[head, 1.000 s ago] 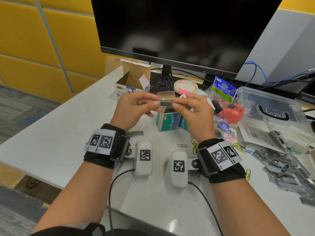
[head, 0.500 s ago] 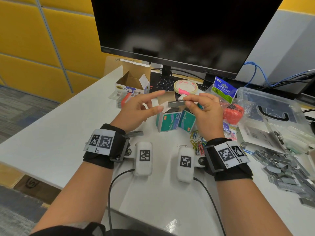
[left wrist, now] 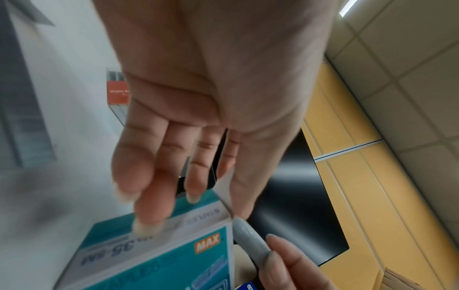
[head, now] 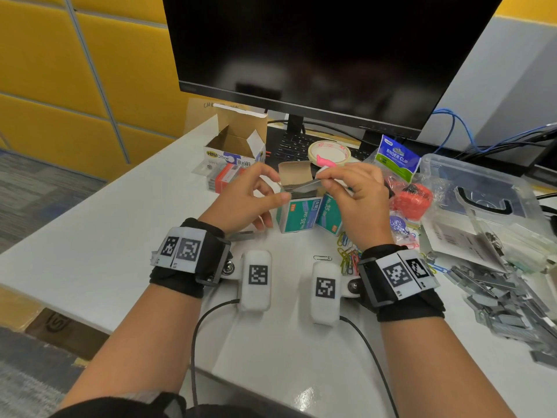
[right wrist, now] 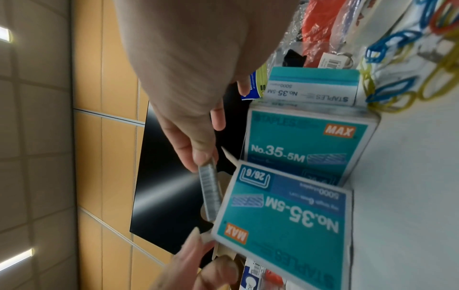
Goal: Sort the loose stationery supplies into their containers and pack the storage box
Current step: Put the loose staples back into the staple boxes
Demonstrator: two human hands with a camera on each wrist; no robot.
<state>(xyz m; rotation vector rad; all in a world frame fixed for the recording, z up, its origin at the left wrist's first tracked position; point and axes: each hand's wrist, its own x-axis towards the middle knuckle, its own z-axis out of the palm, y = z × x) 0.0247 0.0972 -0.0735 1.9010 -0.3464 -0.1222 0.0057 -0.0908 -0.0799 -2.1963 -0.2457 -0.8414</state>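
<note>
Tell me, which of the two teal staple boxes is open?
The left teal staple box, nearer the left hand: its brown flap stands up, and the right hand pinches a grey staple strip over its opening. The right teal box beside it looks closed.

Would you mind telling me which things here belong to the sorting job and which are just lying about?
Part of the job:
- staple strip pinched by the right hand
- open teal staple box
- left hand, open beside it
- loose staples
- paper clips
- clear storage box

Lying about:
- monitor
- keyboard
- blue cables
</note>
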